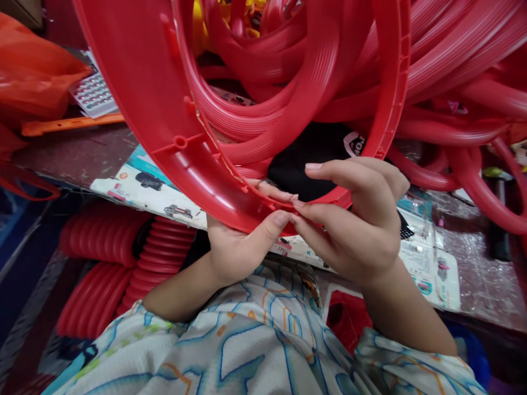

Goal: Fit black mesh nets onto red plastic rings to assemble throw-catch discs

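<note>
A large red plastic ring point(140, 99) stands tilted up in front of me, its ribbed inner side showing small posts and clips. My left hand point(236, 252) is wrapped round its lower edge, thumb in front and fingertips showing inside the ring. At that same edge, my right hand point(362, 230) has its thumb and a finger pinched together against the rim, while another finger sticks out free. Whatever the pinch holds is too small or hidden to make out. The fingertips of both hands nearly touch.
Coiled red ribbed tubes point(453, 49) are heaped behind the ring. A black cloth item point(304, 159) and printed cardboard point(436, 274) lie on the table. At left are an orange bag point(33, 71) and an orange strip point(69, 125); stacked red ribbed parts point(94, 296) stand below.
</note>
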Tool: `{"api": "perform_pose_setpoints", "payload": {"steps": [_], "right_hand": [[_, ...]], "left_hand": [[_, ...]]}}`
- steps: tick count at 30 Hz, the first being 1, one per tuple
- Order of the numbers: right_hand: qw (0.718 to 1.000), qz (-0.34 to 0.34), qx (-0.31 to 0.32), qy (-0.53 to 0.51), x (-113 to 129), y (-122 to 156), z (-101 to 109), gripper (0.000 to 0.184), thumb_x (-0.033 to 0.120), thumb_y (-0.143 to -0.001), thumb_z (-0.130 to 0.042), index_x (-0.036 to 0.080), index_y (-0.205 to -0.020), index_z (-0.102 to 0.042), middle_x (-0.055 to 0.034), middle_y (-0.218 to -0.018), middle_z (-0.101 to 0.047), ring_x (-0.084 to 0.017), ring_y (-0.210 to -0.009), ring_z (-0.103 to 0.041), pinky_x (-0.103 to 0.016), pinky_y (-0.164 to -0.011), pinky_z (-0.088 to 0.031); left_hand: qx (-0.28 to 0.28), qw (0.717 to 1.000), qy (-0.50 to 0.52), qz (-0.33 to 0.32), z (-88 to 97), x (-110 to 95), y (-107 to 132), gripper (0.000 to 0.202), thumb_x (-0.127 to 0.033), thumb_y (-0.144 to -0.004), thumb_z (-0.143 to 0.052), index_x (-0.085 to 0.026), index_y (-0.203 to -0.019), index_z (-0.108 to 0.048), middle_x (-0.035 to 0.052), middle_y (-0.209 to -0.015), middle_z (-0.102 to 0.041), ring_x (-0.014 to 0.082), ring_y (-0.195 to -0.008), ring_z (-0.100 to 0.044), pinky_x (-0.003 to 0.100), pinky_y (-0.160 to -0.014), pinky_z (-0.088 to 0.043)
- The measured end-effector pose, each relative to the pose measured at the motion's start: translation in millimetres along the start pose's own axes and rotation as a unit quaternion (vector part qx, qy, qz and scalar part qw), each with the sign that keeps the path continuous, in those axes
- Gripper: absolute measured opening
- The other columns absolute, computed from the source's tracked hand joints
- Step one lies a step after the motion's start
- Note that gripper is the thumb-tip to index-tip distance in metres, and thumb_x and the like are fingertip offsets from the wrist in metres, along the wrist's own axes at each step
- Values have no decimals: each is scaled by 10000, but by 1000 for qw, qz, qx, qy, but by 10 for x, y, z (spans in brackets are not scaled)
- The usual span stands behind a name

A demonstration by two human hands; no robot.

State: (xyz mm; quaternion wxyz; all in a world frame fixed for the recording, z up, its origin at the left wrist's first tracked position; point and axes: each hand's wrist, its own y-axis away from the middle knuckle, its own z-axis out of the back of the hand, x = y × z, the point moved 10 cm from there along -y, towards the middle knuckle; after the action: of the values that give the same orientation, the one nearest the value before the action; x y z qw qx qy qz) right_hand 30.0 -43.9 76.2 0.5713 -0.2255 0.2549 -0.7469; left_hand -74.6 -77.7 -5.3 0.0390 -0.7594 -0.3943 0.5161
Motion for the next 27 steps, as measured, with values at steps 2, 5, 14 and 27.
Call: {"api": "perform_pose_setpoints", "payload": {"steps": [2,5,14,27], "right_hand": [[1000,-24,-6,-11,-6,4,-8,126,211,-807,-704,222,-782,-581,-39,-1178,-665,-249,-1062,-598,-455,-883,-455],[997,-73,-23,-32,-40,10,-29,172,173,-801,-680,212,-715,-536,-43,-1144,-680,-248,-1026,-617,-452,-869,-458],[990,-123,-55,-43,-82,67,-46,172,134,-761,-695,197,-685,-554,-93,-1073,-695,-270,-975,-600,-454,-860,-464],[951,-261,-38,-160,-515,577,-2,277,478,-765,-730,300,-974,-685,-52,-1159,-650,-344,-1151,-573,-513,-853,-540]], "left_hand": [[8,1000,21,14,-17,11,17,419,-15,-812,-643,-238,-1163,-599,0,-1024,-707,133,-930,-690,324,-899,-599],[3,998,58,28,-29,15,45,333,-71,-873,-587,-219,-1172,-600,13,-1051,-708,159,-1000,-687,359,-944,-590],[-46,994,82,53,3,49,59,256,-79,-906,-519,-196,-1096,-645,13,-979,-734,147,-967,-698,357,-966,-581],[-50,985,100,129,92,170,101,205,-171,-923,-535,-229,-1102,-617,17,-930,-737,210,-916,-727,432,-875,-611]]}}
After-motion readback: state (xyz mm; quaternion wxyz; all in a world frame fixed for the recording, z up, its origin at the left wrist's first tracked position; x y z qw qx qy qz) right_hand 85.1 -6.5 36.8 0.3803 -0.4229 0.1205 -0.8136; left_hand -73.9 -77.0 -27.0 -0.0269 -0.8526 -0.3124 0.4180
